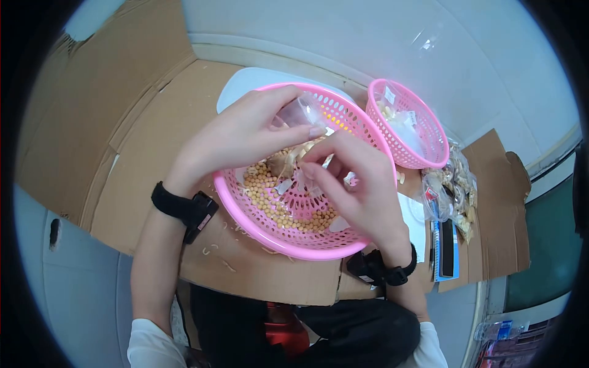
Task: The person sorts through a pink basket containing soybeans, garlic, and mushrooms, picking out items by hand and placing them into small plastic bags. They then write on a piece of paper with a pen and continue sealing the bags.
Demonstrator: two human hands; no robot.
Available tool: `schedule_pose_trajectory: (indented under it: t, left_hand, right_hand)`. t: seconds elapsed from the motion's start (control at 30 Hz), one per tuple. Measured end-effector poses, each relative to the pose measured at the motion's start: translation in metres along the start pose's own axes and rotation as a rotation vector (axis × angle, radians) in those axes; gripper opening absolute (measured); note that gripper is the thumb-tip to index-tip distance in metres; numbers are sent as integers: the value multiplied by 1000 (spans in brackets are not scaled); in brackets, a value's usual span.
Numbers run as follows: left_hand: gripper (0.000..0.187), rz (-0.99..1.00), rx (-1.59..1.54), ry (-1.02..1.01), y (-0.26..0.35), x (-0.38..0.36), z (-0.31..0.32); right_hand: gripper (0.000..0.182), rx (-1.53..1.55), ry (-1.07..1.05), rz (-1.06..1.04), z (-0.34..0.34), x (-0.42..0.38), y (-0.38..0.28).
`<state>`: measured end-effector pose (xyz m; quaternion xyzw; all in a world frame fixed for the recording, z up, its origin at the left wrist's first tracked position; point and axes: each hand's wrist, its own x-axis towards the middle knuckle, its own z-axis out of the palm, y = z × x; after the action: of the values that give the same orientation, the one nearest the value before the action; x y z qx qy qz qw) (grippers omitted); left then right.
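Observation:
A large pink basket (287, 248) with a slotted wall stands in front of me. Round, pale yellow beans that look like soybeans (261, 190) lie in its bottom, with clear and whitish plastic scraps (283, 186) among them. Over the basket's far left side, my left hand (261, 129) is closed around a clear plastic cup (302, 110), held tilted. My right hand (365, 181) is over the basket's right half, thumb and index finger pinched together beside pale, strip-like pieces (297, 154). What that pinch holds is too small to tell.
A smaller pink basket (408, 147) with bagged items stands at the back right. Beside it are filled clear bags (457, 184), a dark phone (447, 248) on a blue notebook and white paper (412, 224). A white lid or tray (236, 89) lies behind the large basket, on cardboard (147, 178).

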<state>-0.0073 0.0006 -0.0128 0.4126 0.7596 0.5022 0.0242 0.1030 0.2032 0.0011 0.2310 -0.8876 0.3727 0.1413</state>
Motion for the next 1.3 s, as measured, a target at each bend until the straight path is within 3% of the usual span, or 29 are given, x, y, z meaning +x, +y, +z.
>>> schedule_pose_trajectory:
  t: [0.17, 0.3, 0.37, 0.4, 0.47, 0.53, 0.6, 1.2, 1.3]
  left_hand:
    - [52, -60, -10, -64, 6, 1, -3]
    - [54, 40, -30, -70, -2, 0, 0]
    - [54, 41, -18, -74, 3, -1, -1]
    - [55, 39, -9, -77, 6, -1, -2]
    - [58, 44, -8, -97, 3, -1, -3]
    - [60, 49, -9, -118, 2, 0, -3]
    - [65, 44, -134, -166, 3, -1, -2]
    - [70, 72, -222, -195, -2, -1, -1]
    - [68, 98, -207, -202, 0, -1, -2]
  right_hand:
    - [12, 115, 363, -34, 1, 1, -1]
    - [11, 246, 457, 55, -2, 1, 2]
    - [17, 195, 252, 135, -5, 0, 0]
    - [17, 196, 256, 133, -4, 0, 3]
    - [26, 4, 133, -106, 0, 0, 11]
    - [29, 76, 75, -13, 2, -1, 3]
    - [25, -81, -43, -42, -1, -1, 3]
    - [29, -48, -79, 53, -1, -1, -2]
    - [28, -35, -12, -34, 3, -3, 6]
